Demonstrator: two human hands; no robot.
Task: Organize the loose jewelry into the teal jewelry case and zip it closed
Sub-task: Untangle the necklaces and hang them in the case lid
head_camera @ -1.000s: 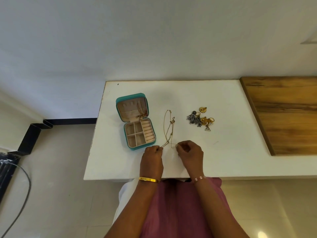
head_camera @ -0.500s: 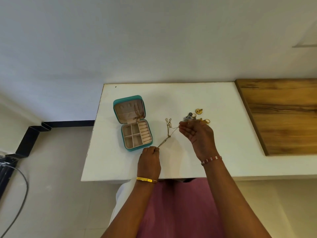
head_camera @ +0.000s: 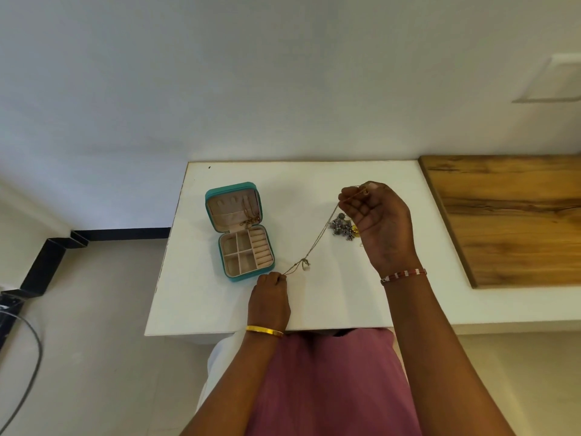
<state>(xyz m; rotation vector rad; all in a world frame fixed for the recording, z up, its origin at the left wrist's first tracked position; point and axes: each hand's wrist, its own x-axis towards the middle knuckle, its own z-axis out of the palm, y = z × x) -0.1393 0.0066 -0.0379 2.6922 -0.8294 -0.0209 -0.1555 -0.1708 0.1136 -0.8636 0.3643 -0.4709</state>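
Note:
The teal jewelry case lies open on the white table, lid back, with a gold chain hanging inside the lid and beige compartments in the base. A thin gold necklace is stretched taut above the table between my two hands, its small pendant hanging near the lower end. My left hand pinches the lower end just right of the case. Raised over the loose jewelry pile, my right hand pinches the upper end. That hand hides most of the pile.
A wooden board covers the table's right part. The white wall rises directly behind the table. To the left lies tiled floor with a black metal frame and a grey cable.
My right hand has risen up and to the right with its end of the necklace, pulling the chain straight. My left hand has stayed by the case, holding the other end.

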